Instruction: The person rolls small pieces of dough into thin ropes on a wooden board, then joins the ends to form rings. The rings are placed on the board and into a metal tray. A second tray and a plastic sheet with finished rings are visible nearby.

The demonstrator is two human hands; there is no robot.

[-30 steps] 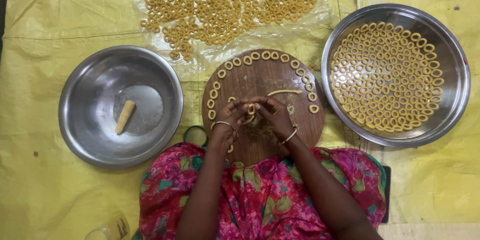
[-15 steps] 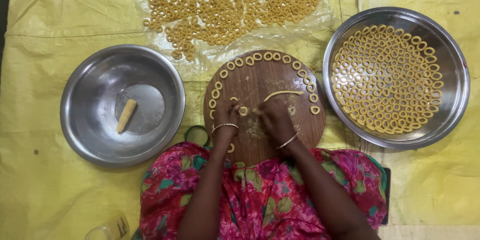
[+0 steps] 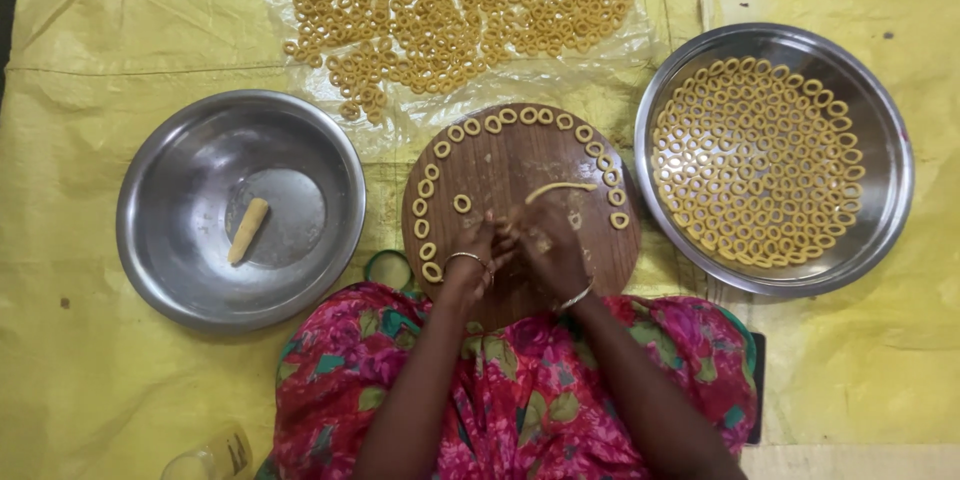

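Round wooden board: my left hand and right hand meet at its near middle, fingers pinched on a bit of dough, too small to make out. Dough rings line the rim; a dough strip lies in the open centre. Steel plate just right, steel bowl left.

I see a brown round wooden board edged with pale yellow dough rings and carrying one pale dough strip. Beside it sit two silvery steel vessels: a bowl with a cream dough roll, and a tray (patterned in tidy circular rows of rings). The floor sheet is yellow. The dress is pink-red with green floral print.
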